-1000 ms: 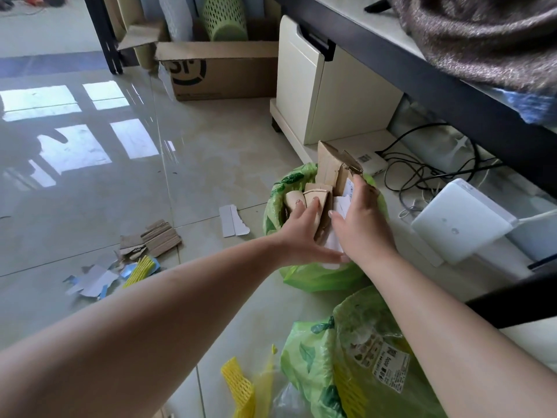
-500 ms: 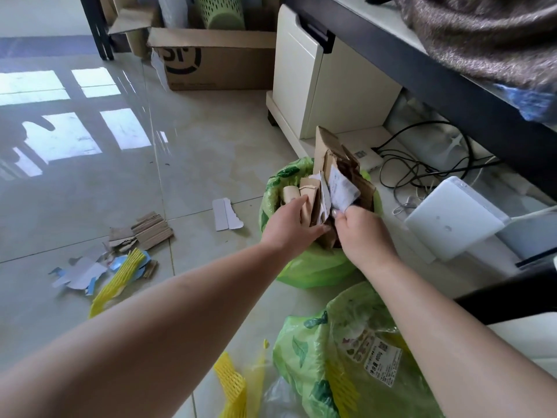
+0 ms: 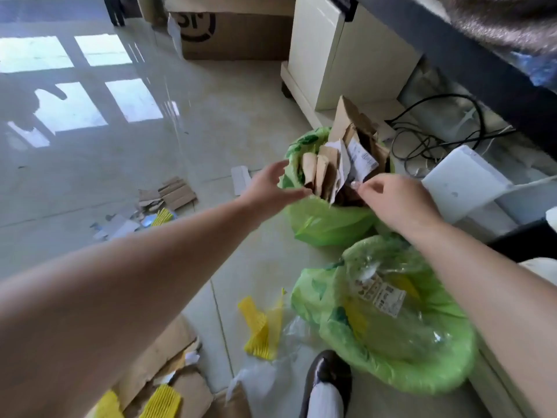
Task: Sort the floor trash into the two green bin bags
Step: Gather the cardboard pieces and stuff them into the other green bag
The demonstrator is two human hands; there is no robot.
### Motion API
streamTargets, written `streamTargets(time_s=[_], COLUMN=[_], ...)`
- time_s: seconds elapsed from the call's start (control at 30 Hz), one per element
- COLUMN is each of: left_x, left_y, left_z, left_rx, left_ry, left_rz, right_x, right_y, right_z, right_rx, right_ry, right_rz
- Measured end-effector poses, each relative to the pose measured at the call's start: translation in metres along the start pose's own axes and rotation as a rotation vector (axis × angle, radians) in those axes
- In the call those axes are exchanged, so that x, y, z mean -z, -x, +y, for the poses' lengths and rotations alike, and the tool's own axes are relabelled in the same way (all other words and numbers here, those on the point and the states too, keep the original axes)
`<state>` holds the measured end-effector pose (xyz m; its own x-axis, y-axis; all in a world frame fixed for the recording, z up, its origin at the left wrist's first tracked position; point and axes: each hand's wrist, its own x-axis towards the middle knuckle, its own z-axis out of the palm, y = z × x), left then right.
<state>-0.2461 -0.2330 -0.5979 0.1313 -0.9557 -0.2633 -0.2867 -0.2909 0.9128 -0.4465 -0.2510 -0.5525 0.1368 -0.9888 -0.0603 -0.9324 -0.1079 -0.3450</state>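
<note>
Because the far bag (image 3: 325, 218) is stuffed with cardboard (image 3: 346, 140) and paper (image 3: 358, 156) standing well above its rim, the load looks top-heavy and may tip or spill onto the floor (image 3: 150, 146). Left hand (image 3: 271, 188) is beside the bag's rim, grip released, fingers spread, holding nothing. Right hand (image 3: 394, 200) is at the other side, fingers curled near the paper; cannot tell if it pinches anything. Near bag (image 3: 388, 315) holds clear plastic and a label, mouth wide open, close to a shoe (image 3: 327, 372); a step could kick it over. Risk of wrong sorting: yellow mesh (image 3: 259, 330) and clear film lie just beside the near bag, while cardboard scraps (image 3: 174, 193) with paper bits sit well apart to the left, mixed with more yellow mesh. Cables (image 3: 422, 143) behind the far bag could snag.
</note>
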Motion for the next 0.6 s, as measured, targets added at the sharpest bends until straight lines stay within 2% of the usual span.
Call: streamTargets(time_s=[0.1,0.17,0.33,0.47,0.6], left_x=[0.037,0.065,0.114,0.129,0.134], left_y=[0.026,0.053,0.113,0.151,0.181], left_z=[-0.019,-0.047,-0.131,-0.191,-0.244], left_rx=[0.039,0.090,0.258,0.367,0.444], left_ry=[0.017,-0.033,-0.156,-0.198,-0.302], left_rz=[0.054,0.087,0.108,0.112,0.097], right_x=[0.013,0.002,-0.067,-0.137,-0.197], right_y=[0.018,0.037,0.087,0.117,0.146], right_z=[-0.021,-0.046,-0.090,-0.096,-0.106], right_rx=[0.075,0.182,0.407,0.394,0.299], right_ry=[0.051,0.076,0.275,0.399,0.357], right_rz=[-0.072,-0.179,-0.458,-0.625,-0.750])
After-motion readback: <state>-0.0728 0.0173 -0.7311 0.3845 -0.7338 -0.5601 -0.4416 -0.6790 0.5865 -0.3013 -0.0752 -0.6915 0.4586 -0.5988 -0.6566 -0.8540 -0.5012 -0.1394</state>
